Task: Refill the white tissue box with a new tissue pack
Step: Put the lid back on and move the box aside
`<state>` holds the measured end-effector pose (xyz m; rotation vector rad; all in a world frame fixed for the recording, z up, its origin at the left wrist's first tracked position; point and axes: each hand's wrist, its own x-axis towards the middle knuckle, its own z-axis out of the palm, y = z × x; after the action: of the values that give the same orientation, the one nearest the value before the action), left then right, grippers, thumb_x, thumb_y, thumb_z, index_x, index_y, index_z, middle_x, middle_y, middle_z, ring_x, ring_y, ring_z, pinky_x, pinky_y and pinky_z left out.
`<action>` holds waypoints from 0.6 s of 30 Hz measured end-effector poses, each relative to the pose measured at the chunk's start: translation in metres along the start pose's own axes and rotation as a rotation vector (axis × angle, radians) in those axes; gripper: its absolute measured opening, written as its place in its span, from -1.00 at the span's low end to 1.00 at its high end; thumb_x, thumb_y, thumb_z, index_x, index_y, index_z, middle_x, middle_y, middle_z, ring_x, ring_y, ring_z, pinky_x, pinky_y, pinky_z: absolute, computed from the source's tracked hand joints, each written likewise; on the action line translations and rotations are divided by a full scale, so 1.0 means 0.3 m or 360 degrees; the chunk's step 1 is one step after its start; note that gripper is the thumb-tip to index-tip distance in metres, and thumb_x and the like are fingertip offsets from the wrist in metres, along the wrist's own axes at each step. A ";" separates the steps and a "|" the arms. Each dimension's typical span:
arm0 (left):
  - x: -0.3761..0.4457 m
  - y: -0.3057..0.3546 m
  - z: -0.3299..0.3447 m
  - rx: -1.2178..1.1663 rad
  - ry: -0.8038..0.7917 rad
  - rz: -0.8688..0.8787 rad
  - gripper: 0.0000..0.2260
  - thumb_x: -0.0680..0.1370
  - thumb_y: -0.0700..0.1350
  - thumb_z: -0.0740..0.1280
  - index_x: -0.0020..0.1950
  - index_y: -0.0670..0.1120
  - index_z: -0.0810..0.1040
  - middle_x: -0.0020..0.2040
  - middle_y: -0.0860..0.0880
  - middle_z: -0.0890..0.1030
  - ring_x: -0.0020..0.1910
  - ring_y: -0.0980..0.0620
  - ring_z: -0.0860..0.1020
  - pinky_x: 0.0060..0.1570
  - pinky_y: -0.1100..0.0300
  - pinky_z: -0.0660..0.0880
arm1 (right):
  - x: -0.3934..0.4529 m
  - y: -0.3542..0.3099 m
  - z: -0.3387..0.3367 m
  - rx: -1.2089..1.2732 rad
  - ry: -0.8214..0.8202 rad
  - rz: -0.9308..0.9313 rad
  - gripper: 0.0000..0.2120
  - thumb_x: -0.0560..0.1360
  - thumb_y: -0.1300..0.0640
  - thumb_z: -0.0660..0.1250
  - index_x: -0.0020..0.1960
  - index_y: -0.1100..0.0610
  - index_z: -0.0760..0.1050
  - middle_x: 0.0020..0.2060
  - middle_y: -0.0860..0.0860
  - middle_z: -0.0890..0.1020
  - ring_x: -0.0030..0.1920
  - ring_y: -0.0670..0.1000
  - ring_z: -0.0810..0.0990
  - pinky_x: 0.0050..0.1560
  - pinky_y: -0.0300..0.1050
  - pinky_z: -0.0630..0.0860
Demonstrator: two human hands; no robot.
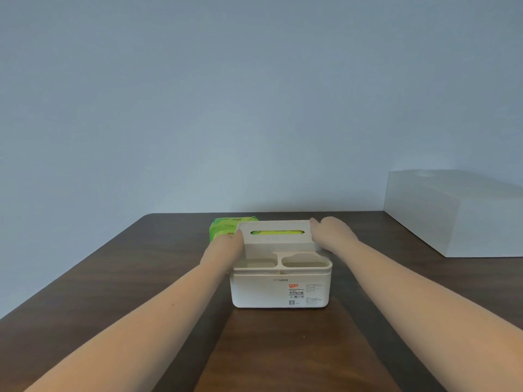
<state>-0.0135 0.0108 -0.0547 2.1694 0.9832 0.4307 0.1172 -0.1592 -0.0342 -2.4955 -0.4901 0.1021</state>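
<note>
Frame centre, both hands grip the tilted lid [276, 236] of the white tissue box [281, 287], left hand [226, 248] and right hand [329, 234] pinching its ends; lid looks light, stiff plastic, green tissue pack [226, 226] behind looks soft, squashable.

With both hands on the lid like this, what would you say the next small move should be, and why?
Probably lift the lid clear of the white tissue box and set it aside. Left hand and right hand hold its ends, it stands tilted up, and the green tissue pack waits behind.
</note>
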 end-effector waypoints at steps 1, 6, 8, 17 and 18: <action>-0.010 -0.013 -0.001 0.0035 0.0028 0.0046 -0.51 0.62 0.10 -0.03 0.18 -0.18 0.55 0.06 -0.14 0.58 -0.03 -0.13 0.47 -0.04 0.12 0.37 | -0.012 0.012 -0.008 0.0022 -0.0006 -0.0042 -0.58 0.61 0.01 0.02 -0.27 0.22 0.42 -0.31 0.11 0.54 -0.22 0.15 0.53 -0.13 -0.08 0.43; -0.064 -0.028 -0.007 0.0117 0.0127 0.0152 -0.49 0.64 0.08 -0.06 0.14 -0.22 0.56 0.12 -0.20 0.61 0.05 -0.17 0.53 0.00 0.07 0.40 | -0.081 0.032 -0.088 0.0044 -0.0223 -0.0163 -0.74 0.51 0.16 0.16 -0.32 0.19 0.42 -0.39 0.14 0.54 -0.47 0.07 0.43 -0.41 -0.20 0.33; -0.080 -0.035 -0.011 0.0123 0.0099 0.0167 -0.51 0.64 0.05 -0.05 0.14 -0.22 0.56 0.09 -0.19 0.61 0.06 -0.17 0.53 0.02 0.07 0.41 | -0.112 0.039 -0.114 -0.0035 -0.0317 -0.0170 -0.80 0.46 0.18 0.20 -0.33 0.18 0.45 -0.42 0.12 0.54 -0.54 0.04 0.34 -0.47 -0.23 0.24; -0.125 -0.073 -0.022 -0.0016 -0.0059 0.0090 -0.63 0.59 -0.01 0.05 -0.39 -0.07 0.37 -0.41 -0.04 0.46 -0.32 -0.14 0.56 -0.18 0.12 0.51 | -0.184 0.070 -0.116 -0.0002 -0.0777 0.0110 -0.70 0.62 0.08 0.05 0.11 0.23 0.47 -0.09 0.11 0.66 -0.41 0.04 0.60 -0.43 -0.26 0.39; -0.127 -0.067 -0.021 -0.0052 -0.0091 0.0051 -0.64 0.60 -0.01 0.04 -0.35 -0.08 0.40 -0.37 -0.05 0.48 -0.24 -0.17 0.59 -0.11 0.07 0.56 | -0.184 0.068 -0.108 -0.0004 -0.0775 0.0125 -0.70 0.62 0.09 0.02 0.08 0.22 0.46 -0.10 0.10 0.66 -0.41 0.04 0.61 -0.41 -0.24 0.41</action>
<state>-0.0525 -0.0059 -0.0651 2.1589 0.9053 0.3950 0.0784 -0.2122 -0.0211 -2.4855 -0.5834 0.7512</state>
